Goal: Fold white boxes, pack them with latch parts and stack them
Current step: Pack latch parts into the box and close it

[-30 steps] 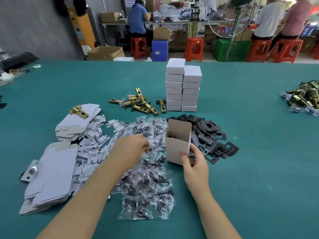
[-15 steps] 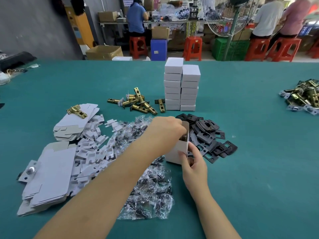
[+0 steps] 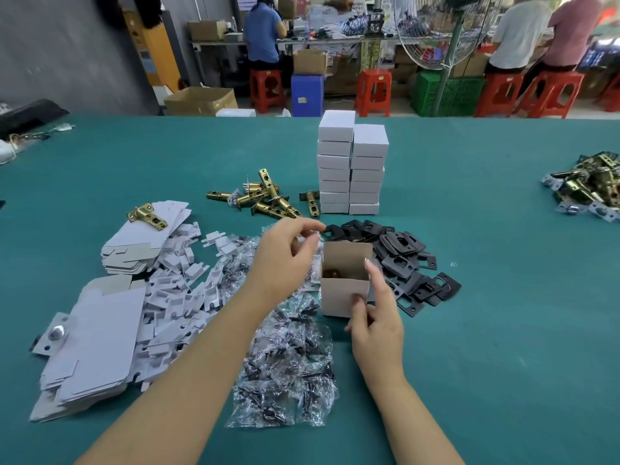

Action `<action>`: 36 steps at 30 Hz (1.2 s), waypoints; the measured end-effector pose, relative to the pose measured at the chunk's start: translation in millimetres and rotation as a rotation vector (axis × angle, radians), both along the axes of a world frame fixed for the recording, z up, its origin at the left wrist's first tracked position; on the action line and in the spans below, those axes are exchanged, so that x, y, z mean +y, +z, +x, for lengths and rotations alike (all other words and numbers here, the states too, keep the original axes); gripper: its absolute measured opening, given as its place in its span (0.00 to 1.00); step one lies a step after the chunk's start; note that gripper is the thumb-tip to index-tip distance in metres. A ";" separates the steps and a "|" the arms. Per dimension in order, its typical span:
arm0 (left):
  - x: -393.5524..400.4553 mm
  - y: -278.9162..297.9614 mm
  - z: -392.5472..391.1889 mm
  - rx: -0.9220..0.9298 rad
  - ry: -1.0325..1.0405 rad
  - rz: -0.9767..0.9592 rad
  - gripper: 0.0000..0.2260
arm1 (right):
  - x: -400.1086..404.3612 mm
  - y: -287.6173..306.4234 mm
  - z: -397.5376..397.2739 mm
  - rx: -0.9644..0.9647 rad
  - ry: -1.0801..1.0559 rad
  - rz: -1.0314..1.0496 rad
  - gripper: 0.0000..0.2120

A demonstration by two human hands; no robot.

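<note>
Right hand (image 3: pixel 377 330) at 6 o'clock of the open white box (image 3: pixel 344 292): thumb pressed on the front wall, index finger straight up along the right edge, other fingers curled. Gripping the box between thumb and fingers, it seems. Left hand (image 3: pixel 285 260) at 9 o'clock of the box, raised just beside its rim, fingertips drawn together; cannot tell whether anything is pinched there. Box upright on the green counter (image 3: pixel 503 330), top flap standing, brownish parts visible inside.

Clear bags of dark screws (image 3: pixel 285 374) spread under the left forearm, from 7 to 9 o'clock of the box. Black strike plates (image 3: pixel 406 263) heaped at 2 to 3 o'clock, touching the box. Two side-by-side stacks of closed white boxes (image 3: pixel 350 169) at 12 o'clock, apart from the open one. Brass latch bolts (image 3: pixel 265 198) loose at 11 o'clock. Flat unfolded box blanks (image 3: pixel 97 340) piled at 9 o'clock, one brass latch (image 3: pixel 146 216) lying on the farther pile. Second heap of brass latches (image 3: pixel 590 187) far out at 2 o'clock, by the counter's right edge.
</note>
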State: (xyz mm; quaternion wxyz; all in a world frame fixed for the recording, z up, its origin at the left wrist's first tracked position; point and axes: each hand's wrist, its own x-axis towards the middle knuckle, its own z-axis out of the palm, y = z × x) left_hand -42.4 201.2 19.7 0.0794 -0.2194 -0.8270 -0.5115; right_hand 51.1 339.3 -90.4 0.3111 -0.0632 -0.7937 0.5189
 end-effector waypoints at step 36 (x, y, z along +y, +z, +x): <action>11.7 -31.8 7.6 -0.509 -0.331 0.251 0.09 | 6.0 8.5 -0.2 0.034 -0.082 -0.170 0.15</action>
